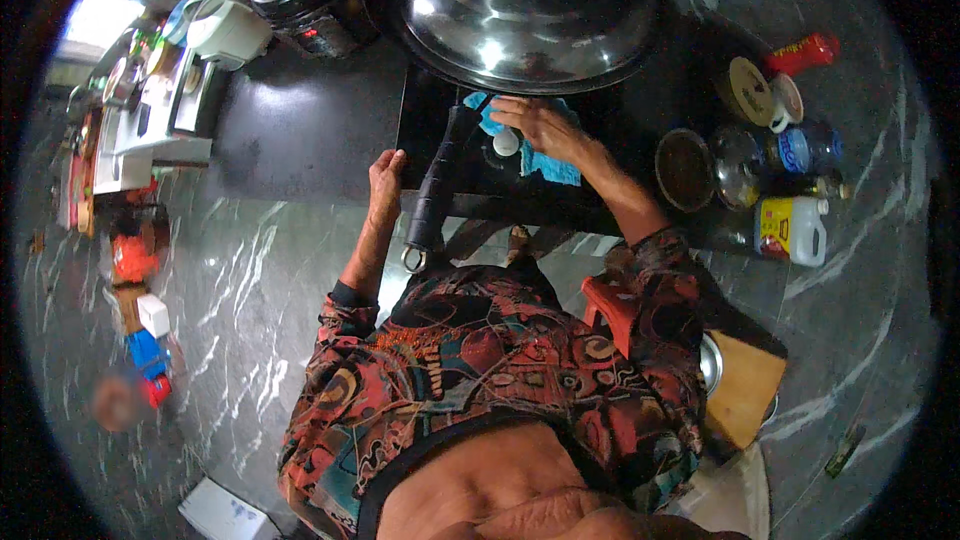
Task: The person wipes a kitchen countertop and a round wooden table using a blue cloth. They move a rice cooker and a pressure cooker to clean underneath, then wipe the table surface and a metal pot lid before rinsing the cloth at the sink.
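Note:
My right hand (544, 131) lies over a blue cloth (553, 166) on the black cooktop (607, 165), its fingers stretched to the left. The cloth shows on both sides of the hand, around a round whitish control knob (505, 142). At the front edge of the black counter (300, 131), my left hand (387, 171) rests with curled fingers; nothing shows in it. Between my hands, a long black-wrapped pan handle (435, 180) with a metal ring at its end juts toward me. Above them is a wok covered by a shiny domed metal lid (525, 22).
A dark electric cooker (315, 15) and a white appliance (229, 26) stand at left. On the right are a round dark lid (683, 169), a glass jar (735, 165), a mug (786, 101) and a white plastic jug (795, 231). A red plastic stool (611, 307) is near my right arm.

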A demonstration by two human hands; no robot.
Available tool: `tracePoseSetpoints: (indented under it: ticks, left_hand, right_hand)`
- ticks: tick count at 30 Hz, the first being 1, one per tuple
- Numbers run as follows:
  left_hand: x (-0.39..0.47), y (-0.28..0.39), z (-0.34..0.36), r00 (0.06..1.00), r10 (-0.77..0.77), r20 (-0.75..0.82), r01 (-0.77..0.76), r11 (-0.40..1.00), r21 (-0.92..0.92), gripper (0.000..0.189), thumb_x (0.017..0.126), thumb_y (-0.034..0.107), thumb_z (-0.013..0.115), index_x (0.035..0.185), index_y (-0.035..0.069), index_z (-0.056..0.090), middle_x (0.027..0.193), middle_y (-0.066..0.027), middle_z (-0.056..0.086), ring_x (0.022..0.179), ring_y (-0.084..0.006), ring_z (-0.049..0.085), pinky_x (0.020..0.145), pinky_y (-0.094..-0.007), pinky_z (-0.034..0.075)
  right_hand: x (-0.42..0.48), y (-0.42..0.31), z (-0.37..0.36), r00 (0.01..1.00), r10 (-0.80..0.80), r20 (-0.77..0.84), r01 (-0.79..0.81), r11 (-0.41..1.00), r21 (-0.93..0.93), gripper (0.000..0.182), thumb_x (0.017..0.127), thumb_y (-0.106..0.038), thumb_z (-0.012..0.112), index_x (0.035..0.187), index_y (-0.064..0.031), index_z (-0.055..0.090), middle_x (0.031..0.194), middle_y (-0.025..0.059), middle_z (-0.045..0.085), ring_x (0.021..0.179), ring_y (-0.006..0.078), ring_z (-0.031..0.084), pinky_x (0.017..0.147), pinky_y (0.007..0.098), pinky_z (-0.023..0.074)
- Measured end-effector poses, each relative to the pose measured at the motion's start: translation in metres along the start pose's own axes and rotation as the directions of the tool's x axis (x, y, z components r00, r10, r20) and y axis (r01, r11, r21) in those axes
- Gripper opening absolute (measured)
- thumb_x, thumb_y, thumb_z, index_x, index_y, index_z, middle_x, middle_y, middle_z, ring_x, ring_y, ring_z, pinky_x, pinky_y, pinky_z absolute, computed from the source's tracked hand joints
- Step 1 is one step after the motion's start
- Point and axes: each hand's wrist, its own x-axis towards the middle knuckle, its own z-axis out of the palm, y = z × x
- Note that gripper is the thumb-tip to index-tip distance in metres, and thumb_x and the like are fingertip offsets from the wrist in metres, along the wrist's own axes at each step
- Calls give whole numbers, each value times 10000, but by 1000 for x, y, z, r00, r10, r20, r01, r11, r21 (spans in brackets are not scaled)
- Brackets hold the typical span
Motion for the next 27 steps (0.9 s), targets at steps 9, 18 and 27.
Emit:
tracePoseSetpoints:
  ticks: [9, 18, 27]
  left_hand:
    - [1, -16, -36, 989, 87, -121, -76, 993, 91, 306, 893, 274, 596, 910, -27, 646, 718, -19, 607, 612, -102, 536, 551, -252, 426]
    - [2, 17, -31, 982, -64, -180, 75, 996, 52, 275, 820, 251, 672, 852, -22, 658, 655, -14, 588, 547, -106, 516, 492, -261, 394]
    - [50, 26, -36, 988, 79, -133, -64, 992, 113, 294, 842, 247, 665, 862, -47, 672, 704, -30, 623, 607, -97, 534, 561, -251, 426]
  right_hand:
    - [41, -12, 23, 977, 9, 214, -32, 994, 103, 481, 801, 37, 483, 1252, -124, 518, 1383, 92, 435, 1254, 288, 425, 1069, 388, 316]
    - [-56, -48, -17, 959, 282, -11, -281, 953, -115, 404, 823, 25, 484, 1204, -85, 562, 1320, 113, 482, 1262, 290, 406, 1036, 422, 320]
    - [-45, -30, 1, 759, 514, -400, -639, 707, -302, 442, 819, -96, 551, 1258, -62, 506, 1372, 110, 424, 1310, 308, 335, 1068, 510, 254]
